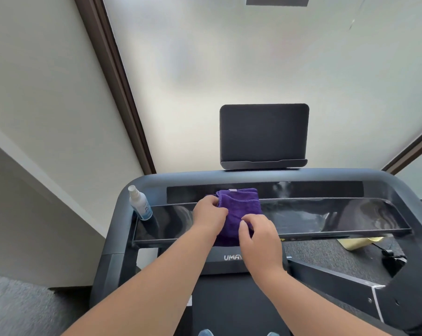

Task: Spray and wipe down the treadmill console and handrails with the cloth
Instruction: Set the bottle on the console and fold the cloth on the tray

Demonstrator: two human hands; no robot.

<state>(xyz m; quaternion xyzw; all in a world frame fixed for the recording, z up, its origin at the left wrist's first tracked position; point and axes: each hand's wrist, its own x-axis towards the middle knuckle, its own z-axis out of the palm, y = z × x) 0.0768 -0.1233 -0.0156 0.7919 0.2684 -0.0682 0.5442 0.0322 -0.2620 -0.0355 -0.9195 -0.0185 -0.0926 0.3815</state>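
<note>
A folded purple cloth (pixel 239 204) lies on the glossy black treadmill console (pixel 326 214), left of its middle. My left hand (pixel 208 213) grips the cloth's left edge with curled fingers. My right hand (pixel 259 241) pinches the cloth's near right part, covering its lower corner. A small clear spray bottle (pixel 140 202) with a white cap stands upright at the console's left end, apart from both hands. The dark grey handrail (pixel 122 207) curves round the console on the left, back and right.
A dark tablet holder (pixel 264 134) rises behind the console in front of a frosted window. A yellow cloth (pixel 357 242) lies on the carpet below the console at right, next to black parts. A white wall stands close on the left.
</note>
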